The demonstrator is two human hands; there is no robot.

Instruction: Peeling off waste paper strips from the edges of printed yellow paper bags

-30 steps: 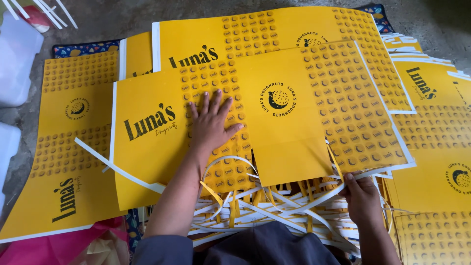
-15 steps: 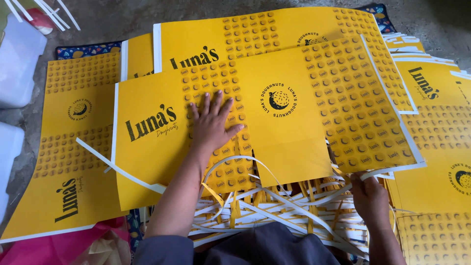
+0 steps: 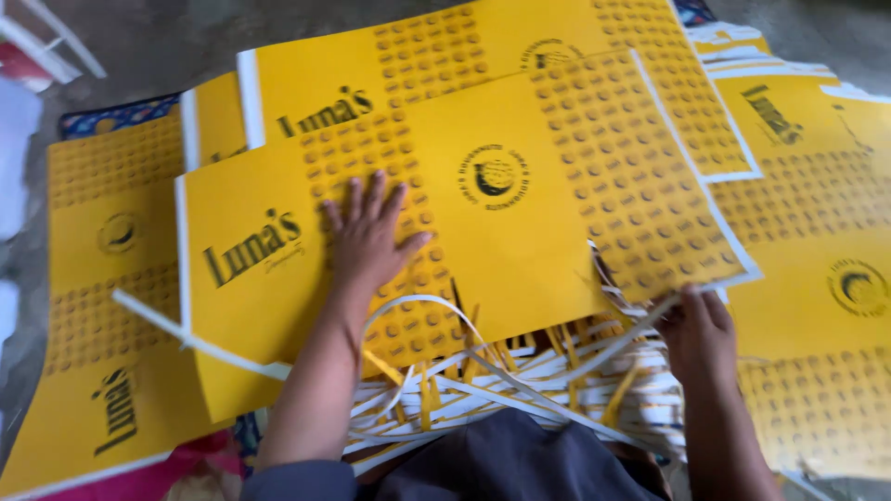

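My left hand lies flat, fingers spread, on a large yellow printed sheet with a dotted pattern and a round dark emblem. My right hand grips the sheet's lower right edge near its corner. The sheet rests on top of other yellow printed sheets of the same kind. A heap of thin white and yellow paper strips lies just below the sheet, between my arms.
More yellow sheets spread to the left and to the right. Grey concrete floor shows at the top. A white object sits at the left edge. Dark cloth lies at the bottom.
The top sheet has shifted and its right side has swung up and away. My right hand has moved up along its lower right edge. The camera has come closer.
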